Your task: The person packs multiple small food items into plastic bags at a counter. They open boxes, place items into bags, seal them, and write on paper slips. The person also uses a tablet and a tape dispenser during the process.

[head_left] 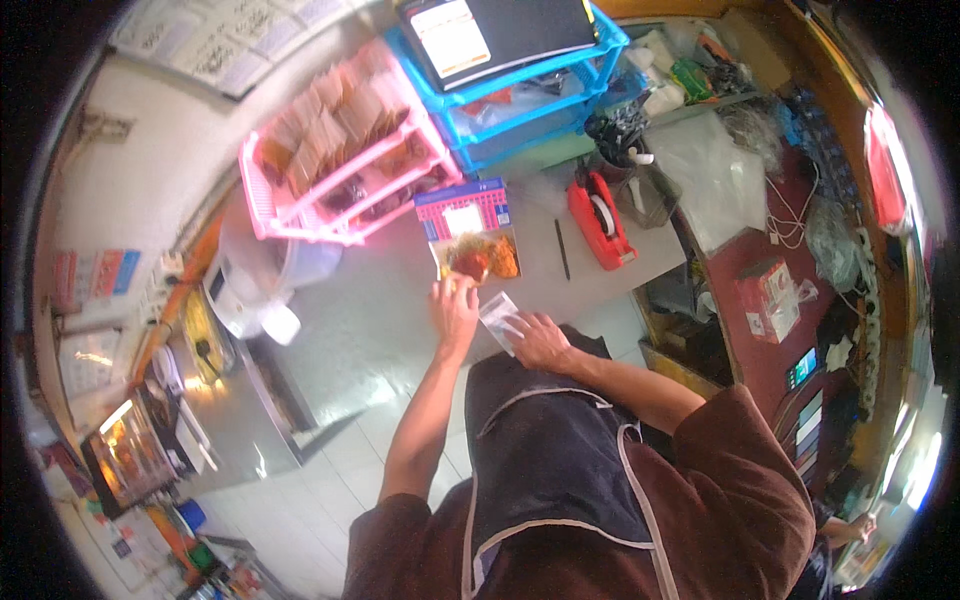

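Observation:
An open food box with a pink-and-blue patterned lid stands on the grey counter, its lid raised at the back. Inside it lie a red sauced portion and an orange crispy-looking piece. My left hand is at the box's near left edge, fingertips bent together over the red portion's side; what they hold, if anything, is hidden. Just right of it, my right hand holds a small clear plastic packet close to the counter's front edge, below the box.
A red tape dispenser and a black pen lie right of the box. Behind stand a pink basket full of brown packets and a blue tiered rack. Another person's hand shows at lower right.

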A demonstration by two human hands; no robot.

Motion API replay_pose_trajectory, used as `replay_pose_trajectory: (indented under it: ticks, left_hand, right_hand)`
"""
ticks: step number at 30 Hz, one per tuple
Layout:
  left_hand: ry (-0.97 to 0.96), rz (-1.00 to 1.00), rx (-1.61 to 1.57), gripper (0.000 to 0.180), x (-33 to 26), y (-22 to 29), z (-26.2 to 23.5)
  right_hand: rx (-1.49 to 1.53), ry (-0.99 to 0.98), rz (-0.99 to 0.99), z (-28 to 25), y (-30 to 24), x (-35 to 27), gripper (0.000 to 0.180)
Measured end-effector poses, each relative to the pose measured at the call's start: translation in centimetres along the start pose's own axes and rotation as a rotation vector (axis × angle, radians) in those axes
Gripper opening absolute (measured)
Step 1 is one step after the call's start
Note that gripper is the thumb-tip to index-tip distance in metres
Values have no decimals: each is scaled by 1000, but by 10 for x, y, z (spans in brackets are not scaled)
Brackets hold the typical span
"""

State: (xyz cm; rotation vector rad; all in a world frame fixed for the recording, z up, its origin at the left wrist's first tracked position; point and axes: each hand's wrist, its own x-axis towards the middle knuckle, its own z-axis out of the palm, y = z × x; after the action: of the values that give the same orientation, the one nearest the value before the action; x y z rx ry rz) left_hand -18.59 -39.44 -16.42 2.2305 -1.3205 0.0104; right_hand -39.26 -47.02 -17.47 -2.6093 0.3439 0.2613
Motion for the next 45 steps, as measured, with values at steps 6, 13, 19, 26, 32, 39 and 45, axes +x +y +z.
replay_pose_trajectory:
  ticks: [6,13,19,26,32,39,45]
  left_hand:
    - [-219,129,-61,10,20,2,-9]
    - [-317,56,-320,16,0,9,-18]
    - [222,-229,-231,95,45,-13,-7]
    - [47,-601,-237,119,105,-34,8]
    - [-129,-339,-910,92,63,-63,-53]
    - [-226,94,-545,52,9,-65,-78]
    - [-97,278,-292,55,-20,-72,-47]
  right_hand:
    - [30,42,201,8,-28,14,55]
    - [314,409,277,12,-34,21,41]
    - [331,899,616,-64,-3,92,60]
    - [429,341,780,-127,28,179,80]
    - [533,339,317,-139,71,109,62]
    - [137,290,-100,-96,104,55,49]
    - [43,368,-112,-54,102,27,50]
